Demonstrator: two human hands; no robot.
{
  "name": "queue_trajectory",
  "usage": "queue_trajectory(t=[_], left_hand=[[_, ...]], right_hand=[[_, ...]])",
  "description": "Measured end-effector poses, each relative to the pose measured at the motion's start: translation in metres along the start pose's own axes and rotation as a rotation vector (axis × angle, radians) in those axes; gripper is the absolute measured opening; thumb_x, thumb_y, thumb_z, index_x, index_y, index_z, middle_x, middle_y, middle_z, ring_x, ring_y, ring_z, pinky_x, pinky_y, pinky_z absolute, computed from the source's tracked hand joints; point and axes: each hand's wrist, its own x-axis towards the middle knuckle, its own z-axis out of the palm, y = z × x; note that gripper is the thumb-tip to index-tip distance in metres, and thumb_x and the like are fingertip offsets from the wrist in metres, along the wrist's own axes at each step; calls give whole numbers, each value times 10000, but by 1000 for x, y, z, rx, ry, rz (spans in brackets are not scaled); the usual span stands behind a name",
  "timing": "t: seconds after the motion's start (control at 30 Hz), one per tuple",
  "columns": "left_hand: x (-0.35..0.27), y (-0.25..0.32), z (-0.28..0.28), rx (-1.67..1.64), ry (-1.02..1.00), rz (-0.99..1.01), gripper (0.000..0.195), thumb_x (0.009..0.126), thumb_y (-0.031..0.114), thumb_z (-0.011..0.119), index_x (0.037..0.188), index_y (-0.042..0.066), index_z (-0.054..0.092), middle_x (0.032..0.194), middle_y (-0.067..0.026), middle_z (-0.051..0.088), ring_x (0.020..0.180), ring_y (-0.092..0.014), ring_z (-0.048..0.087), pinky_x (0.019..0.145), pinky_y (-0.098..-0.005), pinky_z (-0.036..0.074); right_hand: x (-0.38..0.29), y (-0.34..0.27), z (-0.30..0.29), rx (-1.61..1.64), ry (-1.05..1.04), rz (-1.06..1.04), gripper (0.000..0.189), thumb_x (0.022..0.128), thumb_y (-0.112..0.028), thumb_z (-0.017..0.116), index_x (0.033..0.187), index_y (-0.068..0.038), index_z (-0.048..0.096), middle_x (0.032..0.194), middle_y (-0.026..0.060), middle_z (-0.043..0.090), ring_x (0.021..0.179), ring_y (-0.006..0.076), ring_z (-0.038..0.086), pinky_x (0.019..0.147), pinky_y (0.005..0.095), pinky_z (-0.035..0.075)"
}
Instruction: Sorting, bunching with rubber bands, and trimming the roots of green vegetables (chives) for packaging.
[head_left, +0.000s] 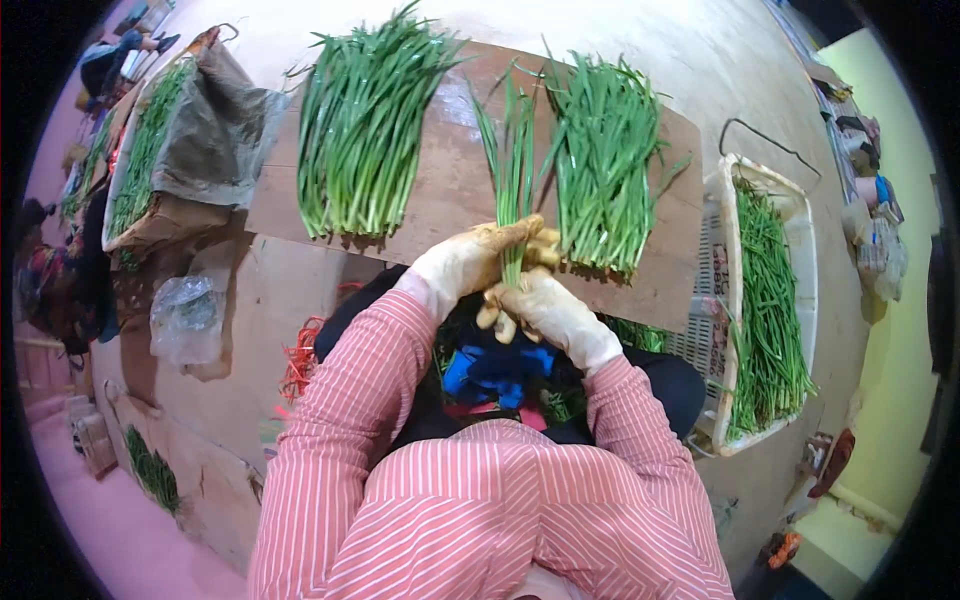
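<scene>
Both of my hands wear pale rubber gloves with yellowed fingers. My left hand is closed around a thin bunch of Chinese chives, whose leaves point away from me. Just below it, my right hand has its fingers at the cut stem ends; whether it grips them is hard to tell. On the brown board before me, a large pile of chives lies to the left of the bunch. Another chive pile lies to its right, with stem ends towards me.
A white plastic crate of chives stands at my right. Far left, another crate is partly covered by a grey sheet. Red ties and a clear plastic bag lie at the left. A person is at the left edge.
</scene>
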Motion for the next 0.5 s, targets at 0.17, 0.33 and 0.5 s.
queue_trajectory(t=[0.17, 0.33, 0.5], left_hand=[[-7, 20, 9, -11, 156, 297, 425, 902, 401, 635, 1163, 65, 624, 676, 72, 508, 552, -86, 422, 588, -243, 404], [-30, 68, 32, 336, 268, 618, 306, 914, 359, 632, 992, 65, 666, 677, 56, 570, 541, -57, 440, 504, -217, 375], [-5, 71, -2, 415, 492, 580, 229, 909, 230, 664, 1020, 34, 623, 845, -23, 660, 588, -56, 490, 490, -200, 415]], right_hand=[[-12, 13, 15, 131, 2, 50, 264, 954, -289, 540, 875, -77, 675, 690, -19, 653, 523, 40, 518, 459, 204, 361], [-16, 26, 12, -111, 68, 107, 279, 959, -290, 549, 830, -63, 649, 644, -9, 628, 539, 74, 530, 493, 239, 390], [-19, 26, 1, -250, 194, 54, 313, 947, -296, 557, 781, -42, 637, 650, 52, 640, 615, 163, 612, 609, 306, 467]])
